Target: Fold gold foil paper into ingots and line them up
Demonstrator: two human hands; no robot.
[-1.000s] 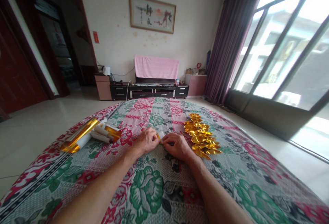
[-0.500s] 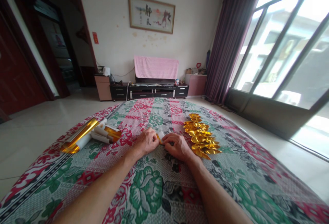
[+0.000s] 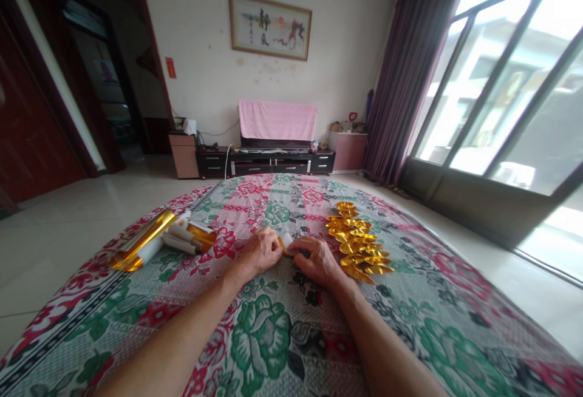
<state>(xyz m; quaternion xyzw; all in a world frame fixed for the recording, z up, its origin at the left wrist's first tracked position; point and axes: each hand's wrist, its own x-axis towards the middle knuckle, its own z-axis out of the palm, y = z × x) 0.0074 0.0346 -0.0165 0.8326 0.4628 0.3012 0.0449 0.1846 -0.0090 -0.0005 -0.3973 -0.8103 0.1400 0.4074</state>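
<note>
A small piece of gold foil paper [image 3: 285, 240], white on one side, is held between my two hands above the middle of the table. My left hand [image 3: 263, 249] is closed, its thumb and forefinger pinching the left part of the paper. From the other side my right hand [image 3: 316, 257] grips the paper's right edge with its fingers bent. Just right of that hand lies a row of folded gold foil pieces [image 3: 357, 242], ingot-like with pointed ends. Farther left rest loosely rolled stacks of gold foil paper [image 3: 155, 239] with white backs.
A flowered cloth [image 3: 259, 336] covers the round table. Beyond its far edge stand a low black cabinet [image 3: 282, 163] and a television under a pink towel [image 3: 277, 119]. A purple curtain [image 3: 401, 75] and large window are at the right.
Both hands stay at nearly the same spot, still on the foil paper. The whole view has shifted very slightly; the foil pieces and rolled stacks lie as before.
</note>
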